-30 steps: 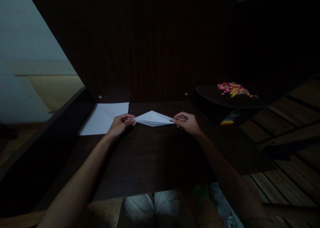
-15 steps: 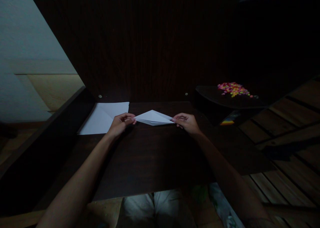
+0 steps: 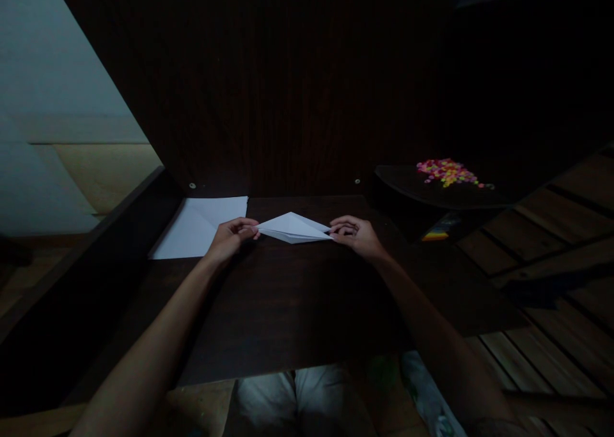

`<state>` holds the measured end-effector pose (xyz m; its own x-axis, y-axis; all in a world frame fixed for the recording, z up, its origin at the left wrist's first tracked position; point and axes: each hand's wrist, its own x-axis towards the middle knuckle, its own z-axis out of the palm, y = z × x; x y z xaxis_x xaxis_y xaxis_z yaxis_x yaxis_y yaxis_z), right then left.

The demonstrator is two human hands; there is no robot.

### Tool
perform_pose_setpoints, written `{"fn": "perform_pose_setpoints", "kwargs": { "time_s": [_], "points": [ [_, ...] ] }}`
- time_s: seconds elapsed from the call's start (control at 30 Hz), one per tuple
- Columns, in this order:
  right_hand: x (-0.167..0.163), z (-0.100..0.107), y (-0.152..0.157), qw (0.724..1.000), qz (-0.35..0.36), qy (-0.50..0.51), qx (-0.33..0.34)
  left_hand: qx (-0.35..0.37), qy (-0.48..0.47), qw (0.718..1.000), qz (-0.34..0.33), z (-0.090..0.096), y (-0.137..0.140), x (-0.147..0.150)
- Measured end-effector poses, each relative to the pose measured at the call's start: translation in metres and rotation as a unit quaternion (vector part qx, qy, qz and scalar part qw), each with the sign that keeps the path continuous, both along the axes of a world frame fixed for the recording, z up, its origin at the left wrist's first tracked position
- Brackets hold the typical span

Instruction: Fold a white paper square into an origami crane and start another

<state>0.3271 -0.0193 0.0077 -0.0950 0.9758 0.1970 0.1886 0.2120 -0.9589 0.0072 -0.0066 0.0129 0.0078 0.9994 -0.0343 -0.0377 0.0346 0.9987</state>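
Observation:
A piece of folded white paper [image 3: 293, 228], shaped like a long diamond, lies between my hands at the dark wooden desk [image 3: 288, 309]. My left hand [image 3: 231, 237] pinches its left point between thumb and fingers. At the other end, my right hand [image 3: 355, 235] has its thumb and fingers at the right point, where the layers stand a little apart. A slit runs along the paper's length. Behind my left hand lie flat white sheets [image 3: 192, 227], partly covered by that hand.
A pile of small pink, red and yellow pieces [image 3: 448, 171] sits on a rounded dark shelf [image 3: 407, 184] at the right. A tall dark panel [image 3: 268, 91] rises behind the desk. A low side board [image 3: 91, 283] borders the left.
My right thumb and fingers have spread slightly at the paper's right point, and the layers there have parted a little. My left hand has barely moved.

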Motion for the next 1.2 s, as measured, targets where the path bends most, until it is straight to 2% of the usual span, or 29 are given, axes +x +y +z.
{"fn": "perform_pose_setpoints", "kwargs": {
  "time_s": [0.2, 0.27, 0.5, 0.67, 0.77, 0.87, 0.97, 1.07, 1.13, 1.2],
  "points": [
    [0.007, 0.001, -0.002, 0.994, 0.092, 0.037, -0.037, -0.004, 0.015, 1.000, 0.000, 0.003, -0.002, 0.001],
    [0.003, 0.001, -0.003, 0.994, 0.099, 0.037, -0.042, -0.004, 0.013, 1.000, -0.001, 0.002, -0.002, 0.001],
    [-0.014, -0.005, -0.001, 0.998, 0.008, 0.035, -0.052, -0.014, -0.015, 1.000, -0.004, -0.003, -0.001, 0.005],
    [-0.015, -0.008, 0.001, 0.996, -0.002, 0.055, -0.066, -0.031, 0.003, 0.999, -0.018, -0.003, -0.003, 0.007],
    [-0.016, -0.008, 0.000, 0.996, -0.011, 0.054, -0.070, -0.027, 0.031, 0.999, -0.026, -0.002, -0.002, 0.006],
    [-0.016, -0.008, 0.000, 0.995, -0.014, 0.047, -0.087, -0.006, 0.111, 0.993, -0.028, 0.000, -0.002, 0.004],
    [-0.015, -0.008, 0.000, 0.992, -0.013, 0.053, -0.112, 0.072, 0.229, 0.971, -0.016, 0.001, -0.005, 0.005],
    [-0.016, -0.008, 0.001, 0.988, -0.019, 0.057, -0.141, 0.204, 0.348, 0.915, 0.006, 0.001, -0.013, 0.014],
    [-0.016, -0.009, 0.000, 0.987, -0.022, 0.040, -0.157, 0.283, 0.402, 0.871, -0.020, -0.002, -0.021, 0.026],
    [-0.017, -0.009, 0.000, 0.987, -0.019, 0.002, -0.159, 0.327, 0.421, 0.842, -0.080, -0.007, -0.028, 0.038]
  ]
}}
